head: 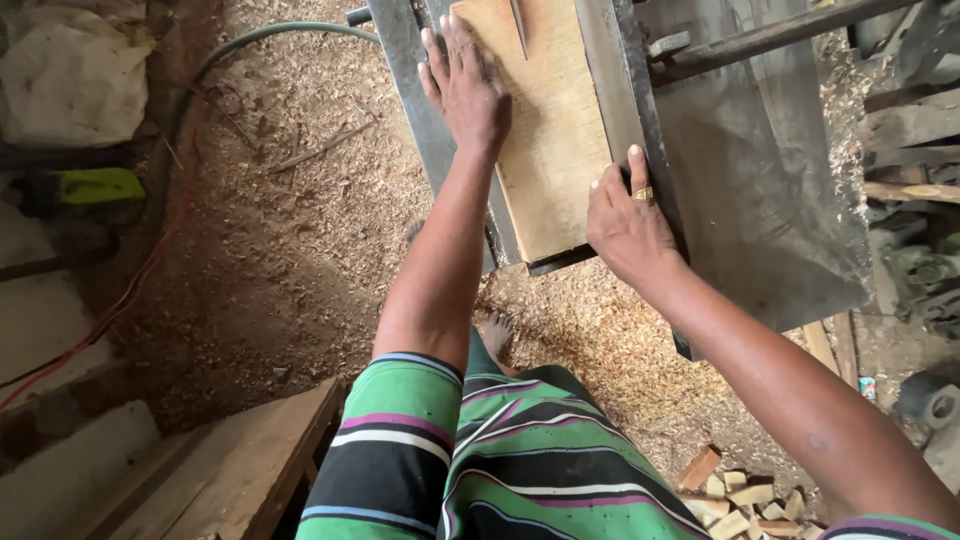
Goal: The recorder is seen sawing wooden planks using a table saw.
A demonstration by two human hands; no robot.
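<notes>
A flat wooden board (555, 140) lies on a grey metal saw table (770, 200), with a thin blade (519, 25) cutting into its far end. My left hand (465, 85) rests flat on the board's left side, fingers stretched forward. At the board's near right edge, my right hand (625, 220) presses against it, a gold ring on one finger. Neither hand grips anything; both lie on the wood.
Sawdust and shavings cover the floor (300, 200). A green hose (260, 40) and a red cable (120, 300) run at the left. A wooden bench (240, 470) stands at lower left. Several small wood offcuts (735, 495) lie at lower right.
</notes>
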